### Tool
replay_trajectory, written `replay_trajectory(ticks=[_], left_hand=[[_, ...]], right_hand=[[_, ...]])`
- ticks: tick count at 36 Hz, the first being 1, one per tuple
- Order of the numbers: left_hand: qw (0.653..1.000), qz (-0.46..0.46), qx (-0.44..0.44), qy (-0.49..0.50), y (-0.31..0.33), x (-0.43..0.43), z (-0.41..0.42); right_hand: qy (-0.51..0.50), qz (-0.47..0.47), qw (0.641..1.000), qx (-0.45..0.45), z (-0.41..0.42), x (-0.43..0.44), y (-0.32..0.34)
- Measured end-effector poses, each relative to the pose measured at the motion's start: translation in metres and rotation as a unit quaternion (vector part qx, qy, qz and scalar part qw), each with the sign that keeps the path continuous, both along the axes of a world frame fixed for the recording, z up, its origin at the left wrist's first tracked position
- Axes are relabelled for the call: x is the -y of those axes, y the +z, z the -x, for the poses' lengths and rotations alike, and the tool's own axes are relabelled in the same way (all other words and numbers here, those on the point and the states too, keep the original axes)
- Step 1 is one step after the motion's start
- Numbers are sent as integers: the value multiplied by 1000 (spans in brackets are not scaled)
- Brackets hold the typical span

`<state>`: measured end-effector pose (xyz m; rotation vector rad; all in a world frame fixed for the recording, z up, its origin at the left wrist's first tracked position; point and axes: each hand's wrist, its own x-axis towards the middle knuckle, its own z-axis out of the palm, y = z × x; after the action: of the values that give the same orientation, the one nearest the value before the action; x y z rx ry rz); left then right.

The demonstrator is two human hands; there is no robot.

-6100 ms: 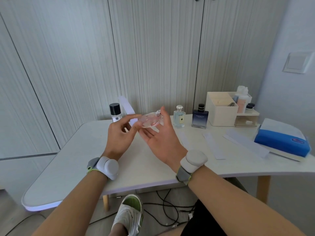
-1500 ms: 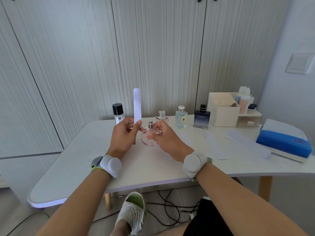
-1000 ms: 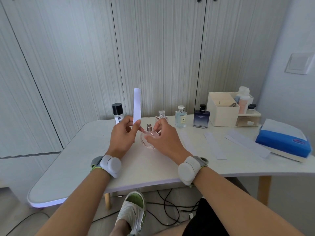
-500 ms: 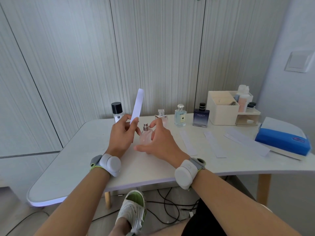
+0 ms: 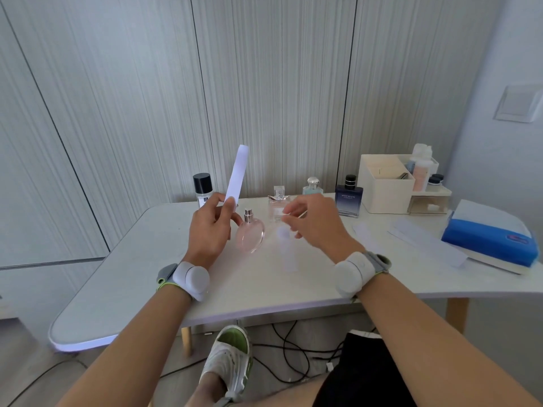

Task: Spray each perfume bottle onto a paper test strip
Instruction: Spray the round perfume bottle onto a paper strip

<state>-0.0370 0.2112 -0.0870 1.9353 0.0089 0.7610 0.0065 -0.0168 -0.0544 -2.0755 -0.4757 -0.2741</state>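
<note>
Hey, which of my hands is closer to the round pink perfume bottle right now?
Left. The left hand, pinching a paper strip, is close beside the pink bottle, on its left. The right hand hovers to the bottle's right, with a clear gap between.

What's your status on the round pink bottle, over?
Left hand pinches test strip, upright. Right hand beside round pink bottle, grip unclear. Sprayer bare, nothing between it and strip.
</note>
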Motion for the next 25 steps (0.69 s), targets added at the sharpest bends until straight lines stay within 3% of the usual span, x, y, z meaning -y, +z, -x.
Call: replay_trajectory(ticks=[3, 7, 15, 19, 25], left_hand=[[1000, 3, -1, 3, -1, 1, -1], [1000, 3, -1, 1, -1, 1, -1], [1000, 3, 0, -4, -1, 1, -1], [1000, 6, 0, -10, -1, 1, -1], [1000, 14, -2, -7, 0, 3, 0]], right_hand=[[-43, 94, 993, 48, -16, 15, -10], [-42, 169, 984, 35, -18, 22, -13], [-50, 227, 972, 45, -24, 19, -17], [-45, 200, 976, 72, -24, 19, -19], [50, 21, 987, 150, -7, 3, -2]])
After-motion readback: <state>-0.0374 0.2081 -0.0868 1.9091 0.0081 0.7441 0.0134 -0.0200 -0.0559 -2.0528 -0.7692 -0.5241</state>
